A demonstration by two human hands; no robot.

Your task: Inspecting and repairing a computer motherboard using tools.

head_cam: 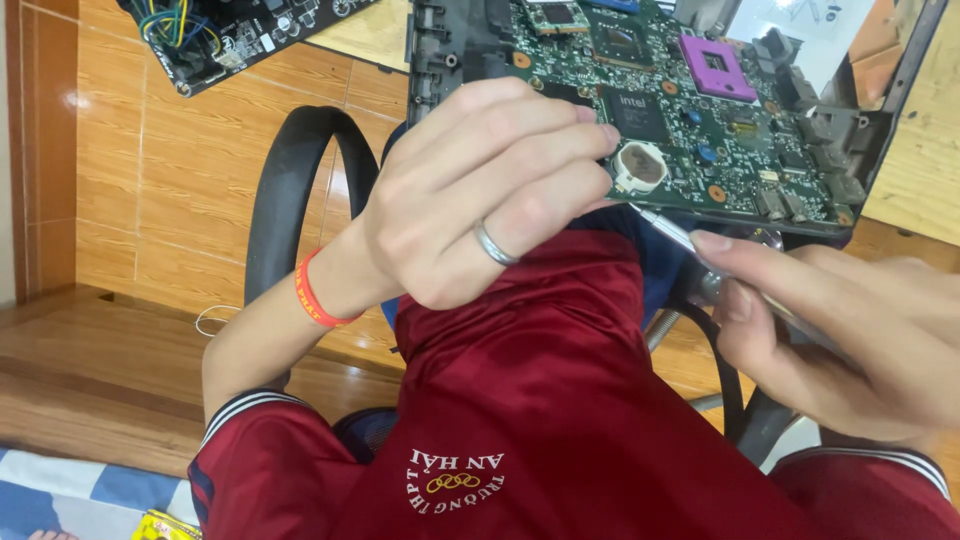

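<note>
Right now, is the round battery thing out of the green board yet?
It looks out already: the round white holder on the green circuit board shows a bare middle, though I cannot be sure. In hand: the left hand steadies the board's edge with fingertips by the holder, and the right hand holds a thin metal tool pointing at it. No loose battery is in view.

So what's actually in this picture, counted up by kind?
Circuit boards: 2 (green one under the left hand, dark one top left)
Metal tools: 1, held in the right hand
Rings: 1
Orange wristbands: 1
Total: 5
</note>
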